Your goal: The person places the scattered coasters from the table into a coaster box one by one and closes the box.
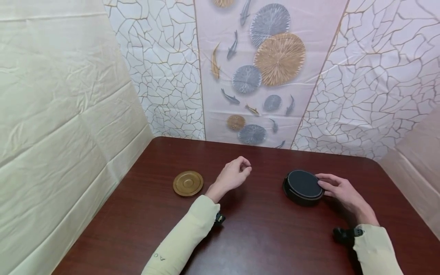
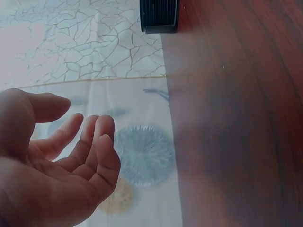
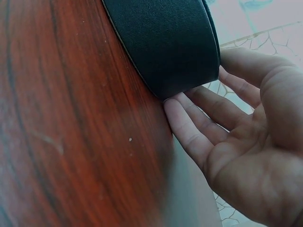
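My right hand (image 1: 343,193) rests against the right side of a round black holder (image 1: 304,187) that looks like a coaster set with a disc on top. In the right wrist view, the fingertips (image 3: 173,106) touch the low part of its smooth dark wall (image 3: 165,47), while the thumb lies at its upper edge. My left hand (image 1: 232,175) hovers over the middle of the table, fingers loosely curled with nothing in them. To its left lies a flat, round, brass-coloured disc (image 1: 188,183) with concentric rings. The left wrist view shows the holder's ribbed side (image 2: 160,16) beyond that hand.
Both sit on a dark red-brown wooden table (image 1: 261,236). Behind it hangs a patterned cloth (image 1: 172,76) with fish and round motifs, and plain cream cloth (image 1: 68,95) covers the left side. A black wrist camera (image 1: 345,235) is strapped to the right sleeve.
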